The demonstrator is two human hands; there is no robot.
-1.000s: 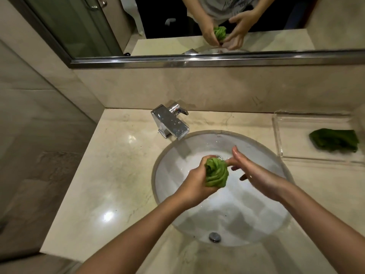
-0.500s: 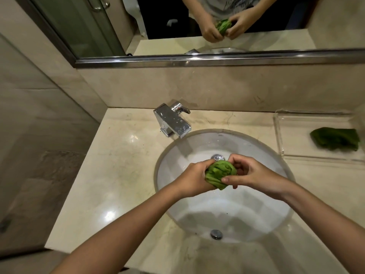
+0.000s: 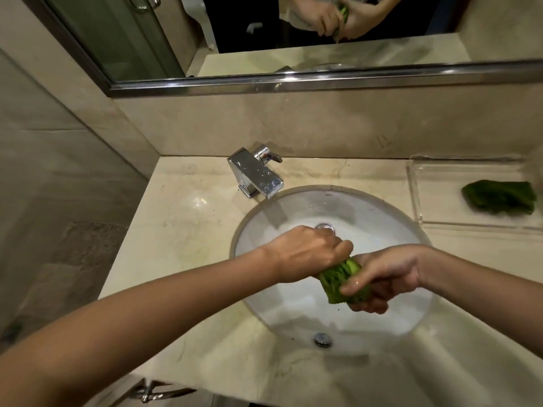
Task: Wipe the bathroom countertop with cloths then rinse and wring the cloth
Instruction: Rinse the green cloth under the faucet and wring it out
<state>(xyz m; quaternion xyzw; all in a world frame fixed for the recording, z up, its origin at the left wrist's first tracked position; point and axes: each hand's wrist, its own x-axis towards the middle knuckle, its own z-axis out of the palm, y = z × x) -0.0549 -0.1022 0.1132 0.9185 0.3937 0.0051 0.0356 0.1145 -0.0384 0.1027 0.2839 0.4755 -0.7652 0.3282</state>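
Observation:
A wet green cloth (image 3: pixel 340 279) is twisted into a short roll above the white round sink (image 3: pixel 382 218). My left hand (image 3: pixel 305 254) grips its upper end, knuckles up. My right hand (image 3: pixel 379 280) grips its lower end from the right, fingers curled round it. Most of the cloth is hidden inside the two fists. A second green cloth (image 3: pixel 499 198) lies in a clear tray (image 3: pixel 417 195) at the right of the beige marble countertop (image 3: pixel 182 230).
A chrome faucet (image 3: pixel 255 174) stands behind the sink at the left, no water running. A mirror (image 3: pixel 323 39) above the backsplash reflects my hands. A wall closes the left side. A cabinet handle (image 3: pixel 147 392) shows below the counter's front edge.
My right hand closed onto the cloth, then both hands turned against each other. The bunched cloth became a tight twisted roll, and the hands dropped slightly lower over the basin.

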